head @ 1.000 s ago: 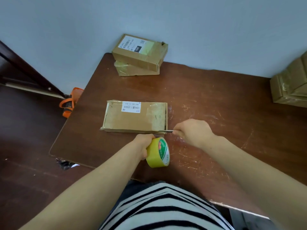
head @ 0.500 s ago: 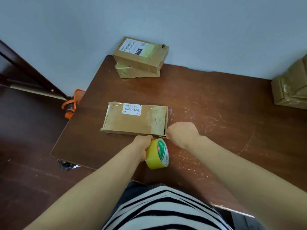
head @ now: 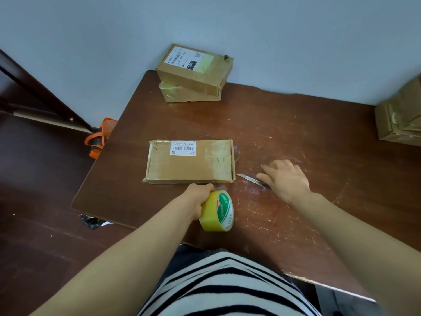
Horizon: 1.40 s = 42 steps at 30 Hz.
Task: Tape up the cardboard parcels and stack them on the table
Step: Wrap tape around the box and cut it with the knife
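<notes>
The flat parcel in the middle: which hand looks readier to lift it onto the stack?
Likely the right hand: it rests flat over the knife beside the parcel, while the left hand grips the tape roll.

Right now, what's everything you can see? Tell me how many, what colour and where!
table: one, dark brown, scratched, centre of view
flat parcel: one, brown cardboard, white label, middle of the table
stacked parcels: two, brown cardboard, table's far left corner, one on the other
more parcels: count unclear, brown, cut off at the right edge
tape roll: one, yellow with a green and white side, near the flat parcel's front edge
blade: one, silver, on the table right of the flat parcel
orange thing: one, on the floor left of the table
striped top: one, black and white, bottom of view
left hand: grips the tape roll
right hand: fingers straight, over the blade's near end
</notes>
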Motion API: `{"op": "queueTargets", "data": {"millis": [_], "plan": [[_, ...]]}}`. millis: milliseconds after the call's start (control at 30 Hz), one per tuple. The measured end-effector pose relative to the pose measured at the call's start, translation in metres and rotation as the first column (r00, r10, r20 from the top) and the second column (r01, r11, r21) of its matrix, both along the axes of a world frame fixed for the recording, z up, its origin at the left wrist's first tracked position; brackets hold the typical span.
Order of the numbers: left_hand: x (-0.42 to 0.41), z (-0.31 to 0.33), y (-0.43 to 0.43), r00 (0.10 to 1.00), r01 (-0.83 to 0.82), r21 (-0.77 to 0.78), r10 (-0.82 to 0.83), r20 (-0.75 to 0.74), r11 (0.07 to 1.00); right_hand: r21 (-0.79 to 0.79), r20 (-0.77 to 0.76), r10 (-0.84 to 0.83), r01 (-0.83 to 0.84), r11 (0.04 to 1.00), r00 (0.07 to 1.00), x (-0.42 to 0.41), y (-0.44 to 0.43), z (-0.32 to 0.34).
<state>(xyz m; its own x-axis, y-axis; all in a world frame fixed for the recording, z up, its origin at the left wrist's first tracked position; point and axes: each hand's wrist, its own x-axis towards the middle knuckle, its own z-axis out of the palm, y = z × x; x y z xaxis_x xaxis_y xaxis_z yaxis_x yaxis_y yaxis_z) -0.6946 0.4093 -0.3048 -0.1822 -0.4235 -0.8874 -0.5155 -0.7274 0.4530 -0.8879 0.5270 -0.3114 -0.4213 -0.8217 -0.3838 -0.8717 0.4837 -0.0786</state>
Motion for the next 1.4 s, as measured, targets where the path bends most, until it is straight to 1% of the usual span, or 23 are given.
{"op": "queueTargets", "data": {"millis": [33, 67, 100, 133, 167, 200, 267, 300, 367, 433, 600, 700, 833, 933, 1033, 1167, 1300, 1400], "plan": [[0.000, -0.001, 0.000, 1.000, 0.003, -0.002, -0.003, 0.001, 1.000, -0.113, 0.009, 0.027, -0.026, 0.993, 1.000, 0.006, -0.005, 0.002], [0.000, 0.000, 0.001, 1.000, 0.001, -0.003, -0.001, 0.000, 1.000, -0.234, 0.060, 0.077, -0.061, 0.970, 0.995, 0.013, -0.012, 0.004], [0.000, 0.000, 0.002, 1.000, -0.002, -0.010, 0.002, -0.001, 1.000, -0.331, 0.119, 0.160, -0.113, 0.937, 0.980, 0.021, -0.020, 0.006], [0.000, 0.001, 0.002, 1.000, -0.004, -0.025, 0.004, 0.003, 1.000, -0.379, 0.155, 0.259, -0.185, 0.907, 0.953, 0.029, -0.029, 0.007], [0.000, 0.001, 0.003, 1.000, -0.007, -0.043, 0.007, 0.008, 0.999, -0.377, 0.155, 0.355, -0.277, 0.884, 0.922, 0.035, -0.038, 0.005], [0.000, 0.001, 0.004, 1.000, -0.013, -0.060, 0.013, 0.013, 0.998, -0.340, 0.139, 0.432, -0.366, 0.866, 0.891, 0.042, -0.047, 0.003], [0.000, 0.000, 0.006, 0.999, -0.021, -0.088, 0.023, 0.022, 0.996, -0.252, 0.120, 0.525, -0.485, 0.837, 0.843, 0.048, -0.061, -0.007], [0.000, -0.001, 0.007, 0.999, -0.023, -0.099, 0.026, 0.026, 0.995, -0.212, 0.124, 0.544, -0.513, 0.832, 0.830, 0.049, -0.065, -0.013], [0.000, -0.003, 0.009, 0.999, -0.038, -0.102, 0.041, 0.023, 0.994, -0.144, 0.133, 0.562, -0.545, 0.826, 0.816, 0.050, -0.069, -0.022], [0.002, -0.003, 0.011, 0.999, -0.044, -0.084, 0.045, 0.008, 0.996, -0.121, 0.112, 0.576, -0.565, 0.817, 0.810, 0.052, -0.070, -0.030], [0.015, -0.002, 0.009, 0.998, 0.053, -0.055, -0.051, 0.036, 0.997, -0.144, 0.051, 0.591, -0.579, 0.802, 0.805, 0.052, -0.069, -0.035], [0.022, 0.005, 0.002, 1.000, -0.003, -0.079, 0.004, 0.018, 0.997, -0.159, 0.015, 0.599, -0.589, 0.792, 0.801, 0.052, -0.068, -0.039], [0.024, 0.011, -0.006, 0.999, -0.041, -0.090, 0.041, -0.005, 0.995, -0.201, -0.002, 0.560, -0.549, 0.811, 0.828, 0.060, -0.067, -0.047], [0.024, 0.014, -0.008, 0.999, -0.041, -0.084, 0.040, -0.014, 0.996, -0.226, 0.052, 0.576, -0.552, 0.803, 0.816, 0.055, -0.067, -0.046], [0.023, 0.014, -0.010, 0.999, -0.048, -0.091, 0.046, -0.025, 0.995, -0.196, 0.062, 0.611, -0.591, 0.783, 0.789, 0.049, -0.068, -0.043], [0.023, 0.017, -0.011, 0.996, -0.069, -0.074, 0.065, -0.058, 0.995, -0.183, 0.095, 0.604, -0.583, 0.792, 0.791, 0.048, -0.069, -0.044], [0.022, 0.019, -0.014, 0.995, -0.075, -0.064, 0.071, -0.065, 0.995, -0.169, 0.094, 0.595, -0.576, 0.799, 0.798, 0.048, -0.069, -0.044], [0.021, 0.024, -0.017, 0.993, -0.077, -0.042, 0.073, -0.095, 0.996, -0.181, 0.113, 0.593, -0.571, 0.801, 0.797, 0.049, -0.069, -0.042]]}}
